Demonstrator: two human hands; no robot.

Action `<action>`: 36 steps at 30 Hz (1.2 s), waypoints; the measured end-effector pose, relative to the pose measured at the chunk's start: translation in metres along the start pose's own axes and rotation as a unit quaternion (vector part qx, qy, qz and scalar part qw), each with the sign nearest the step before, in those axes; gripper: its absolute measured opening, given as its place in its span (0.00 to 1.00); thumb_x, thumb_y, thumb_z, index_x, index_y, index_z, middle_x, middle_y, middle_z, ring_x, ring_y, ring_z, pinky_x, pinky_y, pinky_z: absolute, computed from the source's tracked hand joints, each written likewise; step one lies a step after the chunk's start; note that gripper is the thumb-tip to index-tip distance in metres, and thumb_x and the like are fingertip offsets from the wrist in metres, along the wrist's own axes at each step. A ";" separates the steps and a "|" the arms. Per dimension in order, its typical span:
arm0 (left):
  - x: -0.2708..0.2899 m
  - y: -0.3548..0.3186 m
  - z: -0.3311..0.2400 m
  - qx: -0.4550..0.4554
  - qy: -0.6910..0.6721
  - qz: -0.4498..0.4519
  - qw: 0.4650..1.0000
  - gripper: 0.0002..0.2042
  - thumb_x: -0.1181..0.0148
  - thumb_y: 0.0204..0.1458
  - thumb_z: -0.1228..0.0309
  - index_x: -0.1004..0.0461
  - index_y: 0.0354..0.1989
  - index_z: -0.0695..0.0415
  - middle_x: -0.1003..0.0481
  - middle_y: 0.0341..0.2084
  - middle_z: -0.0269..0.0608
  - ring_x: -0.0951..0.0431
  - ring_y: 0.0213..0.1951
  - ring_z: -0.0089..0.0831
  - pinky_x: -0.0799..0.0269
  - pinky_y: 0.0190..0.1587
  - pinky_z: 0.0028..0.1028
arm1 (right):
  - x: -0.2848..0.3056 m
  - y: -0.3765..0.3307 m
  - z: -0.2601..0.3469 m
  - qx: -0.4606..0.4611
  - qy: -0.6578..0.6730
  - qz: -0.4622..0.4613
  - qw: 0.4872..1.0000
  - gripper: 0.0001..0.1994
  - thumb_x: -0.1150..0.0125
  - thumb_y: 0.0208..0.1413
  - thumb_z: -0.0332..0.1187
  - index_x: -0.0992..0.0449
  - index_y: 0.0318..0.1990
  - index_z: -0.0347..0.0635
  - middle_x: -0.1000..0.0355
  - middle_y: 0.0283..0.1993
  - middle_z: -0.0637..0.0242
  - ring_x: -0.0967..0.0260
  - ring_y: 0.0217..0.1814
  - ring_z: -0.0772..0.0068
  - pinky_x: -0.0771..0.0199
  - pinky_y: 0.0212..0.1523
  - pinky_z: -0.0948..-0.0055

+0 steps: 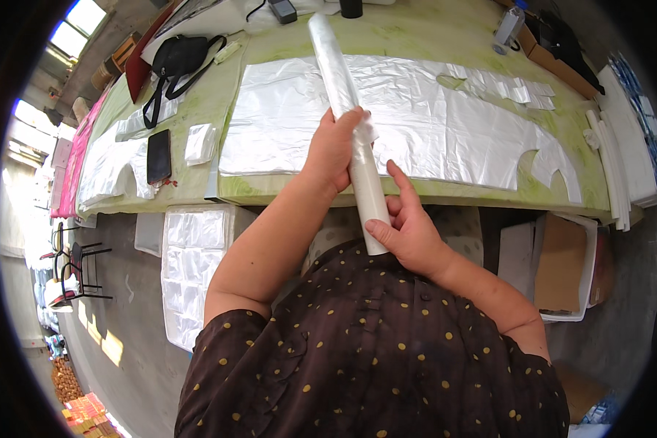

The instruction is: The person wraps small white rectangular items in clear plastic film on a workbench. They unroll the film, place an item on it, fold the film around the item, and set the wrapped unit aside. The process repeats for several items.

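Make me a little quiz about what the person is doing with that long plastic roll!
1. True or false: both hands hold the roll.
2. Which hand grips higher up the roll? A) left hand B) right hand
3. Fill in: the black phone lies on the green ____, left of the flat plastic sheets.

Key: 1 true; 2 A; 3 table.
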State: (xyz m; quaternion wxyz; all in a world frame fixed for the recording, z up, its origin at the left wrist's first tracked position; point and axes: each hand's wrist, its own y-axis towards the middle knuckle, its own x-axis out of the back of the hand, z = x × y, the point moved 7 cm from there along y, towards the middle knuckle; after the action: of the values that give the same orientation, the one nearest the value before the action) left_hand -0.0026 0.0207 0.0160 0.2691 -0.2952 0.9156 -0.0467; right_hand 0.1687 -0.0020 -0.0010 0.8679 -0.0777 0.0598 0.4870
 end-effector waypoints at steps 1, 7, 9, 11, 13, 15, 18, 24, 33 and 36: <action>-0.004 -0.002 0.006 0.009 0.006 0.009 1.000 0.16 0.43 0.63 0.67 0.36 0.54 0.60 0.27 0.42 0.42 0.26 0.36 0.31 0.23 0.38 0.33 | 0.003 -0.001 0.001 0.023 0.007 -0.016 1.000 0.50 0.33 0.61 0.30 0.68 0.80 0.43 0.27 0.45 0.61 0.28 0.43 0.76 0.25 0.48 0.72; -0.018 -0.024 0.033 0.033 -0.011 0.030 0.999 0.23 0.43 0.63 0.74 0.42 0.64 0.57 0.29 0.46 0.41 0.26 0.41 0.30 0.22 0.40 0.33 | 0.020 -0.004 -0.001 0.008 -0.055 -0.044 0.997 0.51 0.33 0.57 0.28 0.65 0.80 0.47 0.27 0.51 0.56 0.26 0.47 0.71 0.25 0.51 0.70; -0.020 -0.028 0.045 0.025 0.019 0.033 0.999 0.24 0.42 0.63 0.74 0.43 0.65 0.56 0.29 0.48 0.41 0.26 0.41 0.30 0.22 0.41 0.33 | 0.022 -0.004 0.009 0.022 -0.122 -0.038 0.992 0.52 0.33 0.55 0.27 0.63 0.80 0.50 0.27 0.55 0.54 0.26 0.51 0.67 0.25 0.54 0.68; -0.026 -0.034 0.048 0.030 0.026 0.055 0.998 0.26 0.41 0.63 0.73 0.44 0.67 0.54 0.31 0.51 0.41 0.26 0.45 0.32 0.23 0.47 0.36 | 0.027 -0.002 0.013 0.028 -0.168 -0.037 0.985 0.52 0.33 0.52 0.27 0.61 0.81 0.53 0.29 0.60 0.52 0.27 0.55 0.63 0.27 0.58 0.66; -0.026 -0.041 0.057 0.066 -0.017 0.061 0.996 0.26 0.42 0.63 0.73 0.44 0.67 0.54 0.31 0.51 0.41 0.27 0.49 0.33 0.24 0.52 0.38 | 0.033 -0.006 0.009 0.017 -0.184 -0.031 0.982 0.52 0.33 0.51 0.29 0.61 0.81 0.55 0.30 0.65 0.51 0.27 0.59 0.60 0.28 0.60 0.65; -0.027 -0.046 0.063 0.111 -0.077 0.096 0.986 0.26 0.43 0.63 0.75 0.45 0.68 0.53 0.32 0.54 0.42 0.30 0.56 0.37 0.30 0.60 0.44 | 0.036 -0.010 0.016 -0.076 -0.143 -0.019 0.987 0.52 0.33 0.51 0.30 0.60 0.81 0.53 0.36 0.72 0.47 0.31 0.67 0.55 0.30 0.64 0.65; -0.036 -0.052 0.073 0.125 -0.032 0.136 0.982 0.27 0.42 0.61 0.76 0.45 0.67 0.57 0.33 0.57 0.44 0.31 0.61 0.39 0.33 0.64 0.45 | 0.054 -0.017 0.014 0.078 -0.261 -0.055 0.961 0.49 0.32 0.50 0.30 0.52 0.79 0.48 0.35 0.70 0.46 0.32 0.70 0.54 0.31 0.66 0.64; -0.047 -0.050 0.078 0.184 0.090 0.253 0.946 0.42 0.34 0.58 0.72 0.56 0.76 0.53 0.41 0.69 0.50 0.32 0.63 0.39 0.30 0.62 0.40 | 0.082 -0.045 0.022 0.070 -0.256 -0.093 0.960 0.46 0.32 0.48 0.30 0.46 0.78 0.48 0.34 0.70 0.46 0.31 0.69 0.53 0.31 0.65 0.63; -0.032 0.086 -0.029 0.028 0.279 0.075 0.957 0.50 0.30 0.56 0.66 0.61 0.80 0.46 0.52 0.75 0.50 0.33 0.65 0.41 0.24 0.59 0.43 | 0.110 -0.099 0.025 -0.002 -0.401 -0.103 0.910 0.44 0.33 0.46 0.36 0.41 0.75 0.55 0.29 0.47 0.51 0.26 0.46 0.47 0.24 0.50 0.58; -0.036 0.108 -0.024 0.091 0.355 0.102 0.925 0.44 0.30 0.57 0.57 0.51 0.78 0.48 0.40 0.69 0.41 0.31 0.61 0.35 0.27 0.59 0.40 | 0.114 -0.108 0.024 -0.022 -0.442 -0.091 0.892 0.43 0.33 0.46 0.37 0.39 0.74 0.58 0.31 0.42 0.53 0.27 0.42 0.47 0.23 0.46 0.56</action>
State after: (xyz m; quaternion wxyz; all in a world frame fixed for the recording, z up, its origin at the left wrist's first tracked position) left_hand -0.0463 0.1278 0.0267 -0.0446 -0.1382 0.9681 -0.2042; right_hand 0.3207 0.0427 0.0101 0.8435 0.1213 -0.3477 0.3909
